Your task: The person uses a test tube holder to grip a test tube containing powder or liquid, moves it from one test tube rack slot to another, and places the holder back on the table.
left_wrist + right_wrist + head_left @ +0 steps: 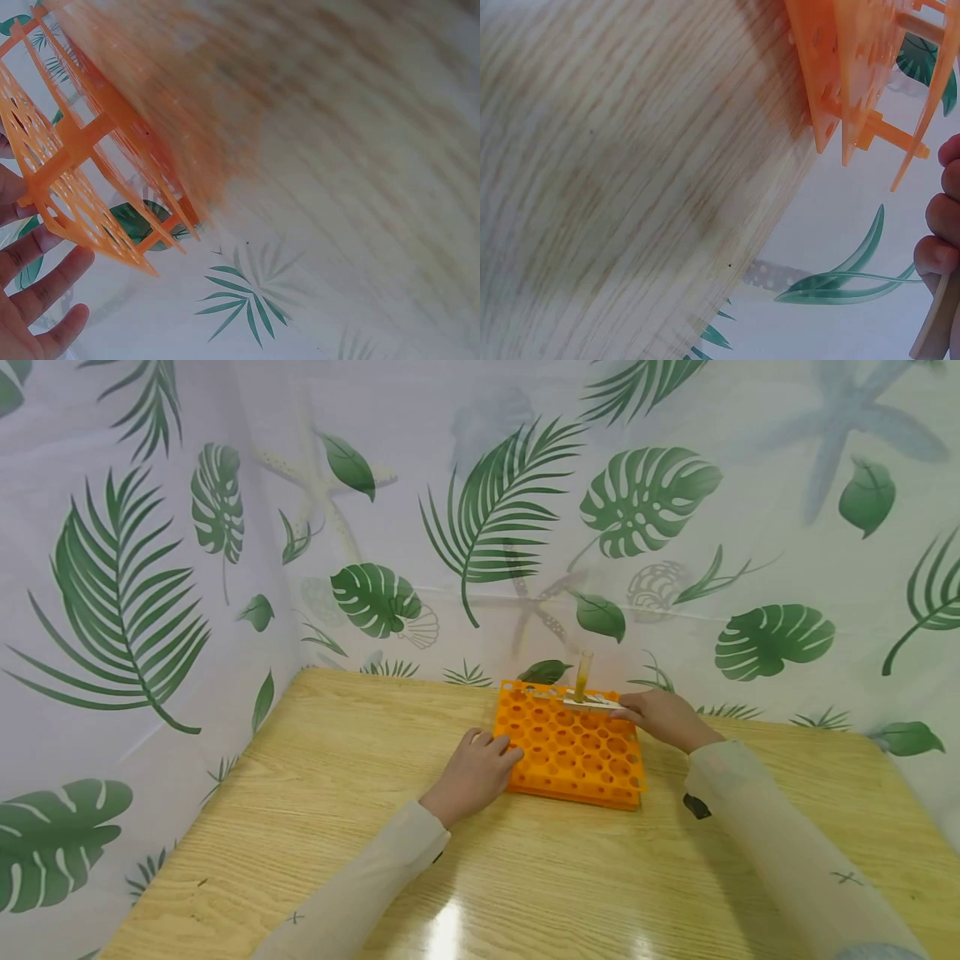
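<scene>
An orange test tube rack (573, 787) with round holes stands on the wooden table. My left hand (474, 774) rests at its left front corner; in the left wrist view, loosely spread fingers (56, 289) lie against the rack's edge. Over the back right part of the rack, my right hand (666, 718) grips a pale wooden test tube clamp (600, 703). A glass test tube (583, 672) with yellow-brown liquid stands roughly upright in the clamp's jaws. Whether the tube's lower end is in a hole is hidden. The right wrist view shows curled fingers (939, 214) around the clamp handle (934, 322).
The wood-grain table (337, 793) extends around the rack on both sides and in front. Close behind the rack hangs a white sheet (450, 527) with green leaf prints, which also runs along the left side.
</scene>
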Demonstrator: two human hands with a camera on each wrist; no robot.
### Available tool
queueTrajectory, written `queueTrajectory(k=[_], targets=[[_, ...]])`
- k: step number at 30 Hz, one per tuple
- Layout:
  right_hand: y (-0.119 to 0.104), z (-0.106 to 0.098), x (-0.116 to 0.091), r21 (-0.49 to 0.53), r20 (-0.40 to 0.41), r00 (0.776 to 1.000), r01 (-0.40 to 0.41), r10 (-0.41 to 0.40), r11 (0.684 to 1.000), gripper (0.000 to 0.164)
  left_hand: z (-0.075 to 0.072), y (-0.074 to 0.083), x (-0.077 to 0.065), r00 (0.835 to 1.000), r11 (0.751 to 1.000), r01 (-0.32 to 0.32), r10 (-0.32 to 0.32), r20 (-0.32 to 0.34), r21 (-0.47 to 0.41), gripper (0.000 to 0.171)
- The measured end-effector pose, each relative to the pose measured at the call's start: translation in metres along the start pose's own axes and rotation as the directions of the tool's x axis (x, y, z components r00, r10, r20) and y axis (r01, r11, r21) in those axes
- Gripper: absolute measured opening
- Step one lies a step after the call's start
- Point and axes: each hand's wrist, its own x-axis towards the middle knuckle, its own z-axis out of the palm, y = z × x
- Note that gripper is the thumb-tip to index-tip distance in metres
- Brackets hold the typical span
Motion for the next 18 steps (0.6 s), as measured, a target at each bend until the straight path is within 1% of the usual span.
queueTrajectory(k=[6, 13, 18], targets=[[-0.0005, 0.0002, -0.0003, -0.002, -0.003, 1.000, 0.003, -0.003, 1.000, 0.033, 0.0025, -0.0001, -0.0006, 1.000, 1.000, 0.004, -0.004, 0.000, 0.004, 0.005], [-0.0013, -0.0010, -0.0012, 0.008, -0.001, 1.000, -0.008, 0.008, 1.000, 0.034, -0.0017, 0.0010, -0.0002, 1.000, 1.000, 0.000, -0.001, 0.007, 0.024, 0.006], [-0.0014, -0.0015, -0.0007, -0.008, 0.009, 1.000, -0.021, 0.021, 1.000, 0.034, -0.0030, 0.0014, -0.0002, 1.000, 1.000, 0.001, -0.001, 0.009, 0.018, 0.006]])
